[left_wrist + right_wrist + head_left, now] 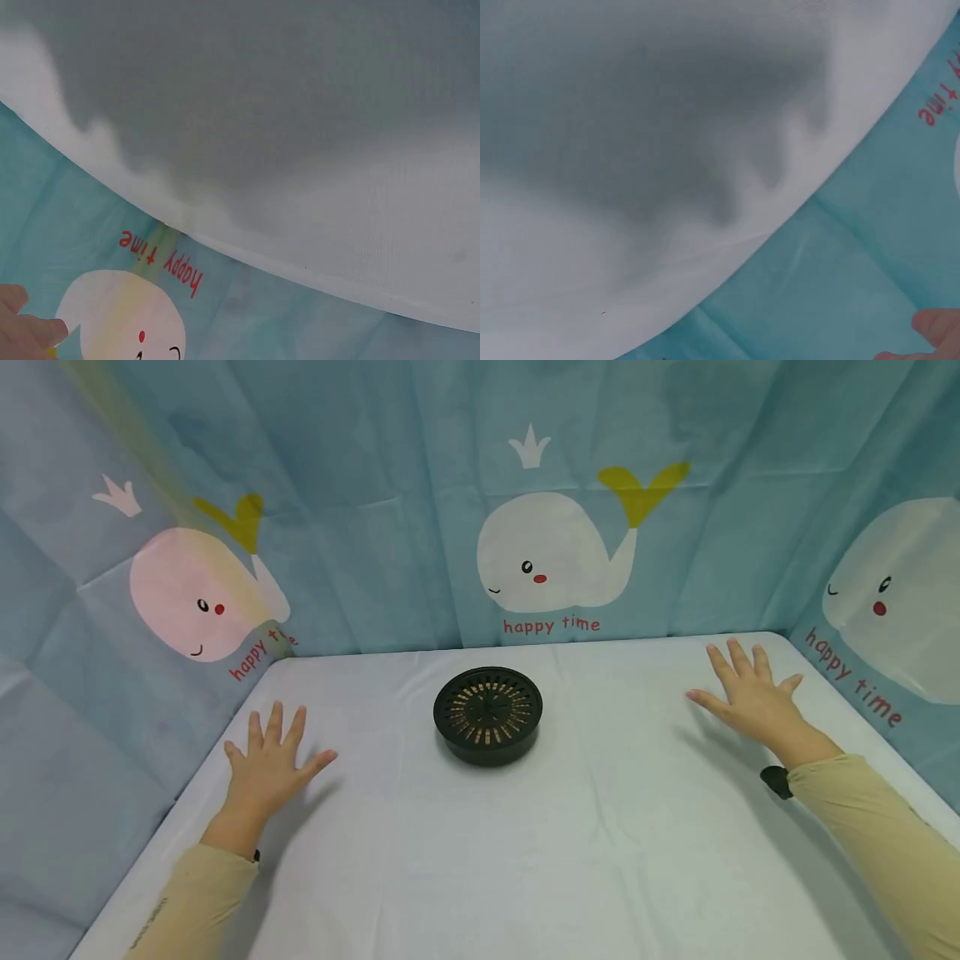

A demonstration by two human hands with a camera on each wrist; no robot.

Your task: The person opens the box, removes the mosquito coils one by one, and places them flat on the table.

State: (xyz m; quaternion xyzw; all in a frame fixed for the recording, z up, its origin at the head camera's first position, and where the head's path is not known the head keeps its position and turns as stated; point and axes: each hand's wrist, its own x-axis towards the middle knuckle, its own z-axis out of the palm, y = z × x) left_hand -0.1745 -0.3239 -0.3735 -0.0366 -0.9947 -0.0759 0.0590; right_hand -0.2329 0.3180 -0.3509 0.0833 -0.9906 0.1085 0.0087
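Observation:
A round black slotted container (487, 752) stands on the white table near its far side, with light brown material showing through the slots of its lid. To its left, my left hand (264, 775) hovers over the table, fingers spread and holding nothing. On the other side, farther from the container, my right hand (759, 703) is held above the table with its fingers spread wide, also holding nothing. Only some fingertips (30, 330) show in the left wrist view. The right wrist view likewise catches just a bit of the right fingers (939, 327).
White cloth covers the table (480, 860). A blue curtain (360, 527) with printed whales and red lettering hangs along the back and both sides, close to the table's edges. A dark band (776, 782) sits at the right wrist.

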